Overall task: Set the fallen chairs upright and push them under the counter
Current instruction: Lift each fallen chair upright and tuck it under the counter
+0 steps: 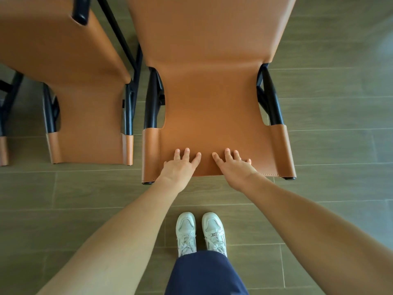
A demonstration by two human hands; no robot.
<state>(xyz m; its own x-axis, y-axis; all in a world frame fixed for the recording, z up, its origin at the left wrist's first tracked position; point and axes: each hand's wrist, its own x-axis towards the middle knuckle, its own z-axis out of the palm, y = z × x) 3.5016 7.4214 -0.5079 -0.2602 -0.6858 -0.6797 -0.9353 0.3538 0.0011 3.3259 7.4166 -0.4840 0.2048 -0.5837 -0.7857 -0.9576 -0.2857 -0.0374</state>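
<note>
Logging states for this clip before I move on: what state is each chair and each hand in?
right chair: upright on the floor, both hands on its top edge.
left chair: upright, untouched, close beside the right chair.
left hand: open, fingers spread flat on the right chair.
right hand: open, fingers spread flat on the right chair.

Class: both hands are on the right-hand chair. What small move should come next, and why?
Probably a short push forward. The left hand and right hand lie flat on the right chair, which stands upright but ends nearer the person than the left chair. No counter is in view.
</note>
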